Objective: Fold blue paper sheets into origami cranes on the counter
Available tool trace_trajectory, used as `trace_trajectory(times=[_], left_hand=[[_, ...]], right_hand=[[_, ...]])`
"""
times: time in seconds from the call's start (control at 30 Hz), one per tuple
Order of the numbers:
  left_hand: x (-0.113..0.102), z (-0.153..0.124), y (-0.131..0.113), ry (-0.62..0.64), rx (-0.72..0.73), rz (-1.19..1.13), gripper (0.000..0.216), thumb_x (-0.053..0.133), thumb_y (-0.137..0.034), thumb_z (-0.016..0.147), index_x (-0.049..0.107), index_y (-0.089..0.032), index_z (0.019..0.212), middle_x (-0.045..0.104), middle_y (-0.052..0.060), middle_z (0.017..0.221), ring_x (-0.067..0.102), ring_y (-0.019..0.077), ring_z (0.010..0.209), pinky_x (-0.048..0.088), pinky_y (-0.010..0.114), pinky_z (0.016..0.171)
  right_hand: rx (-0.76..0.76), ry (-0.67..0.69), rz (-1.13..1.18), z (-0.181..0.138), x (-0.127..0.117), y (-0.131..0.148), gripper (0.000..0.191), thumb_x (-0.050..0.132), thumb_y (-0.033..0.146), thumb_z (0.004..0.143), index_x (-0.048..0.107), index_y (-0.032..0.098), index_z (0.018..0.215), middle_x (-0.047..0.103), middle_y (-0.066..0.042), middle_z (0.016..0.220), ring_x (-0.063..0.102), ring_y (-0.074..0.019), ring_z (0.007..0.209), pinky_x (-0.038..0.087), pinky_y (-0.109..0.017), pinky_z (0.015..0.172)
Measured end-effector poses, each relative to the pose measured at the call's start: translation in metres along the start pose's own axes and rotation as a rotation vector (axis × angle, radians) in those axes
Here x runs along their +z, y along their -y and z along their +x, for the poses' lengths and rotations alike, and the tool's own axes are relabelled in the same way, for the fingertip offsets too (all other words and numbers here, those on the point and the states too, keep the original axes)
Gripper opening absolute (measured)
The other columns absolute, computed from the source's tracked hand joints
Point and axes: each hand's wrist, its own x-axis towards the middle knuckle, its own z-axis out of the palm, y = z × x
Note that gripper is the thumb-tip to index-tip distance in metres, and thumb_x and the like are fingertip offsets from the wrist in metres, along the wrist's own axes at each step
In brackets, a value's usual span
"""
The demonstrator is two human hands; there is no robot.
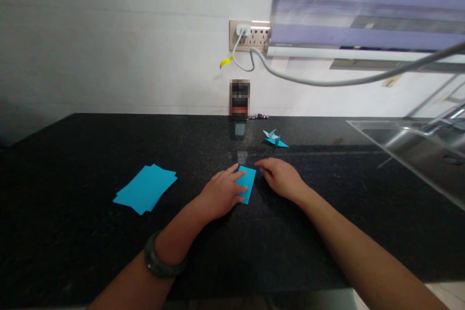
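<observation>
The view comes from the person's head, looking forward and down across the black speckled stone bench (72, 232) toward the plain white wall (109, 48) behind it. It sits close. Both forearms enter from the bottom edge, the left hand (218, 196) and right hand (281, 179) lie mid-frame, and a steel sink (410, 150) cuts the right edge.

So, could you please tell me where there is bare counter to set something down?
Bare countertop lies behind the paper stack up to the wall, and between the right hand and the sink. The middle is crowded: left hand, folded paper, and paper crane beyond.
</observation>
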Motion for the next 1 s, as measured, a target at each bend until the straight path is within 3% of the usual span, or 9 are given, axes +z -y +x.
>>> trace_trajectory(times=[0.07, 0.17, 0.33, 0.63, 0.7, 0.87, 1.0], left_hand=[[0.0, 0.002, 0.002, 0.035, 0.002, -0.031, 0.023, 0.058, -0.027, 0.077, 0.065, -0.025, 0.099, 0.055, 0.006, 0.125, 0.036, 0.0275, 0.126, 0.032, 0.045, 0.099], [0.001, 0.003, 0.005, 0.033, -0.056, -0.1, 0.029, 0.056, -0.026, 0.078, 0.06, -0.024, 0.107, 0.058, 0.006, 0.122, 0.043, 0.0239, 0.122, 0.033, 0.041, 0.1], [0.004, 0.005, 0.008, -0.001, -0.14, -0.169, 0.043, 0.049, -0.018, 0.081, 0.047, -0.026, 0.123, 0.05, 0.006, 0.131, 0.045, 0.0231, 0.12, 0.026, 0.049, 0.102], [0.004, 0.007, 0.008, 0.064, -0.187, -0.123, 0.043, 0.05, -0.019, 0.08, 0.047, -0.024, 0.123, 0.049, 0.007, 0.132, 0.043, 0.0238, 0.121, 0.025, 0.05, 0.102], [0.003, 0.007, 0.008, 0.069, -0.185, -0.122, 0.044, 0.05, -0.02, 0.08, 0.047, -0.025, 0.123, 0.049, 0.006, 0.132, 0.043, 0.0234, 0.122, 0.025, 0.049, 0.103], [0.003, 0.008, 0.008, 0.049, -0.174, -0.137, 0.043, 0.05, -0.021, 0.08, 0.047, -0.026, 0.123, 0.049, 0.006, 0.132, 0.044, 0.0225, 0.121, 0.026, 0.047, 0.102], [0.004, 0.008, 0.008, 0.027, -0.189, -0.16, 0.044, 0.052, -0.019, 0.078, 0.049, -0.025, 0.122, 0.05, 0.007, 0.131, 0.045, 0.0248, 0.12, 0.025, 0.049, 0.102]], right_hand=[[-0.141, 0.133, -0.052, -0.009, -0.006, 0.002, 0.037, 0.038, 0.018, 0.085, 0.055, 0.026, 0.116, 0.066, -0.005, 0.103, 0.061, -0.0196, 0.091, 0.041, -0.027, 0.074], [-0.198, 0.267, -0.166, -0.016, -0.012, 0.008, 0.045, 0.038, 0.018, 0.083, 0.048, 0.028, 0.126, 0.067, -0.007, 0.097, 0.063, -0.0214, 0.082, 0.041, -0.028, 0.067], [-0.227, 0.338, -0.278, -0.021, -0.017, 0.019, 0.049, 0.038, 0.016, 0.082, 0.043, 0.027, 0.13, 0.068, -0.009, 0.087, 0.064, -0.0224, 0.074, 0.039, -0.028, 0.059], [-0.393, 0.534, -0.229, -0.048, -0.034, 0.046, 0.058, 0.042, 0.014, 0.077, 0.038, 0.025, 0.134, 0.07, -0.01, 0.082, 0.065, -0.0237, 0.071, 0.039, -0.029, 0.056], [-0.426, 0.542, -0.16, -0.046, -0.038, 0.042, 0.054, 0.041, 0.016, 0.08, 0.041, 0.03, 0.131, 0.07, -0.008, 0.085, 0.065, -0.0218, 0.074, 0.039, -0.028, 0.059], [-0.238, 0.457, -0.235, -0.039, -0.037, 0.035, 0.057, 0.04, 0.015, 0.079, 0.036, 0.024, 0.135, 0.07, -0.012, 0.086, 0.066, -0.0246, 0.073, 0.039, -0.029, 0.057], [-0.381, 0.542, -0.071, -0.041, -0.037, 0.034, 0.051, 0.043, 0.015, 0.078, 0.049, 0.03, 0.126, 0.07, -0.007, 0.086, 0.065, -0.021, 0.075, 0.04, -0.027, 0.061]])
